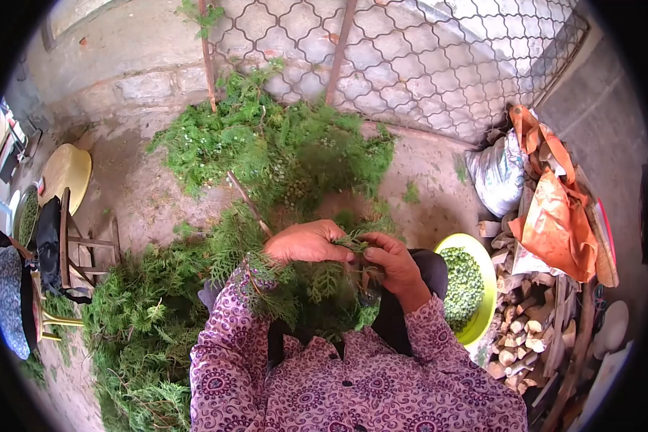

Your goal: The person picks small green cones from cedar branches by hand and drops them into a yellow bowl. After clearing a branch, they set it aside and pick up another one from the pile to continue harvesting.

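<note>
Above my lap, my left hand is closed round a green conifer branch, its feathery leaves hanging below. Close beside it, my right hand has its thumb and forefinger pinched together at a sprig tip; whatever small thing lies between them is hidden. A yellow basin stands by my right knee. Many small green cones or berries fill much of it. Beyond my hands lies a heap of cut conifer branches with pale small cones among the leaves.
Another pile of branches lies to my left, near a wooden stool and a large yellow tub. Split firewood, an orange cloth or bag and a white sack are at right. A wire mesh panel leans against the wall.
</note>
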The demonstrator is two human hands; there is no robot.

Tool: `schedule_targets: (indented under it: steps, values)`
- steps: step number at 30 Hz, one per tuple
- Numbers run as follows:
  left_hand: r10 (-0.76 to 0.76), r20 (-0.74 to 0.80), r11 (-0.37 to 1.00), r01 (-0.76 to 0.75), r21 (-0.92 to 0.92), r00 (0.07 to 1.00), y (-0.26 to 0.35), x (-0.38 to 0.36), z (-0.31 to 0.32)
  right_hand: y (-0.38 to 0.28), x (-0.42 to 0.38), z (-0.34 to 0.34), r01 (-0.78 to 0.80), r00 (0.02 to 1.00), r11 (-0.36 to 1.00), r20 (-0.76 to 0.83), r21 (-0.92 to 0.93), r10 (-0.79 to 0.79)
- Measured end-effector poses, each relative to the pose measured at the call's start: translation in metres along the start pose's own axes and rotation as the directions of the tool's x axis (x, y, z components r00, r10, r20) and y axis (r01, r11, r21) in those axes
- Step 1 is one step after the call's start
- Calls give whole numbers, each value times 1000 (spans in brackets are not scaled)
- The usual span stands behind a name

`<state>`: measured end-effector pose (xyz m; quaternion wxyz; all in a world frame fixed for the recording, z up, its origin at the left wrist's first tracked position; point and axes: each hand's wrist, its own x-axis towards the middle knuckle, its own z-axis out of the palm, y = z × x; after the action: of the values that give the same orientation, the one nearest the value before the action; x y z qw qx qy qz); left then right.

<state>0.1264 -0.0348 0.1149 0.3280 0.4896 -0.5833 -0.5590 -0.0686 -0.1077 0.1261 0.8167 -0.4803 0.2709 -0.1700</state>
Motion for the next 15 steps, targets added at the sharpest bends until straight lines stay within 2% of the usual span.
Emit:
schedule_targets:
  steps: [2,5,7,8,10,11,13,15]
  values:
    - [35,-3,999,-36,-17,999,3,-1,1,2,0,-2,-2,1000,1000,13,-6,2]
    - [-15,20,1000,15,-6,1000,8,-1,-1,6,2,-7,38,999,993,-1,-108,-38]
    - [-62,1,997,62,-47,998,7,1,0,2,2,-4,119,985,954,-91,-274,-149]
    - [-63,1,997,63,-47,998,6,-1,0,-1,4,-8,119,985,955,-90,-273,-149]
    - [62,9,995,-61,-84,998,7,-4,-3,-15,4,-30,122,963,985,-255,121,-88]
    - [62,5,995,-61,-81,998,10,-6,-4,-21,2,-45,205,938,972,-308,117,-161]
    - [149,-197,948,-197,-250,969,16,-13,-6,-39,-13,-75,360,870,930,-389,81,-303]
    - [150,-253,930,-223,-293,956,17,-14,-10,-59,-32,-102,404,641,901,-652,-161,-404]
